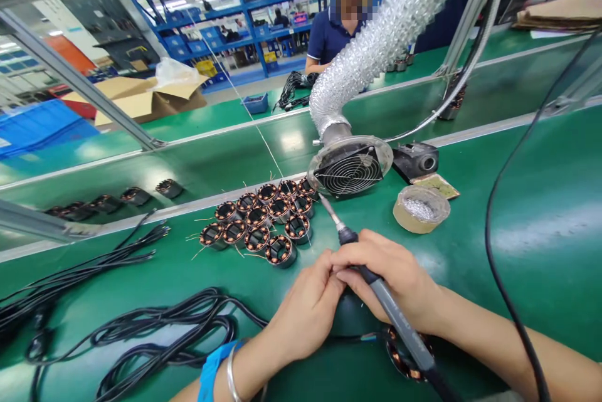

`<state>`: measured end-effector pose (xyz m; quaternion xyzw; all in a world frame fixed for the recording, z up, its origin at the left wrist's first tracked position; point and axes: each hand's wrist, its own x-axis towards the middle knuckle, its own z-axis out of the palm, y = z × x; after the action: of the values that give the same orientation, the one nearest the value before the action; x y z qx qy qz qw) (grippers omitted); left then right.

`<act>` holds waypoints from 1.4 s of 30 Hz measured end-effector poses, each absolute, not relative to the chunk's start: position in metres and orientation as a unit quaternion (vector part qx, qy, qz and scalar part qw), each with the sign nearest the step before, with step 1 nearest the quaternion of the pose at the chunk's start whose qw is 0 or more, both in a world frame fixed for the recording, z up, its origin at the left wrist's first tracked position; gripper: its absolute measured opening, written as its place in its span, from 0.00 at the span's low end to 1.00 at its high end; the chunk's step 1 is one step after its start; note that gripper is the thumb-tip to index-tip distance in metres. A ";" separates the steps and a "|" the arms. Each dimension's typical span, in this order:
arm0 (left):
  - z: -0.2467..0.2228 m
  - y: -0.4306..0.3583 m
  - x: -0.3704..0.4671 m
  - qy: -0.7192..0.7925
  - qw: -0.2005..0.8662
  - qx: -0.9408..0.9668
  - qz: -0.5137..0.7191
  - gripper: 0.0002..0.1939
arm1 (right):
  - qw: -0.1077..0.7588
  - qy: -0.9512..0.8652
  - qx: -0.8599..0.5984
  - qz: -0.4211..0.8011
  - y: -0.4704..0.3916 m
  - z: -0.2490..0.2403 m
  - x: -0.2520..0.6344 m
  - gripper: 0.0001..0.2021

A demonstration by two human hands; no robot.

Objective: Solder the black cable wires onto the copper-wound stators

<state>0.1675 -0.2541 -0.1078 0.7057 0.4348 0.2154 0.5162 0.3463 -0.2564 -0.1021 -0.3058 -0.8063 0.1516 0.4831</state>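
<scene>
A soldering iron (386, 301) with a grey handle lies across my right hand (397, 273), which is closed around it. Its metal tip points up and away, close to the fume extractor's grille. My left hand (305, 308) is closed in a pinch, its fingertips meeting those of my right hand. What they pinch is hidden. Below the hands a black cable end (360, 337) with stripped wires runs toward a copper-wound motor stator (401, 361), partly covered by the iron's handle. Several more stators (281, 251) stand grouped beyond my left hand.
A fume extractor (350, 170) hangs from a silver duct (362, 44). Right of it are a black iron holder (416, 160) and a round tub (421, 209). Coiled black cables (179, 320) lie left. A metal rail (244, 192) crosses behind; a person (345, 26) sits opposite.
</scene>
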 end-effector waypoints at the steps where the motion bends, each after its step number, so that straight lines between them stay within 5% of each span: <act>1: -0.107 -0.254 0.168 0.439 0.510 0.709 0.211 0.13 | 0.477 -0.808 -0.310 0.153 -0.256 -0.102 0.347 0.11; 9: -0.114 -0.250 0.160 0.432 0.533 0.695 0.214 0.15 | 0.478 -0.768 -0.366 0.219 -0.255 -0.113 0.363 0.15; 23: -0.118 -0.239 0.170 0.416 0.694 0.536 0.241 0.20 | 0.499 -0.784 -0.349 0.124 -0.259 -0.119 0.354 0.12; 30: -0.123 -0.237 0.171 0.450 0.673 0.523 0.265 0.14 | 0.449 -0.782 -0.389 0.191 -0.255 -0.123 0.360 0.17; 37: -0.125 -0.239 0.167 0.460 0.650 0.545 0.262 0.12 | 0.446 -0.760 -0.368 0.296 -0.249 -0.126 0.358 0.12; 42: -0.124 -0.241 0.166 0.487 0.605 0.572 0.265 0.12 | 0.425 -0.792 -0.353 0.261 -0.246 -0.124 0.365 0.14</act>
<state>0.1663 -0.2409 -0.1244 0.5716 0.4867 0.2645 0.6053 0.3646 -0.2465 -0.1245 -0.3533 -0.7915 0.2611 0.4249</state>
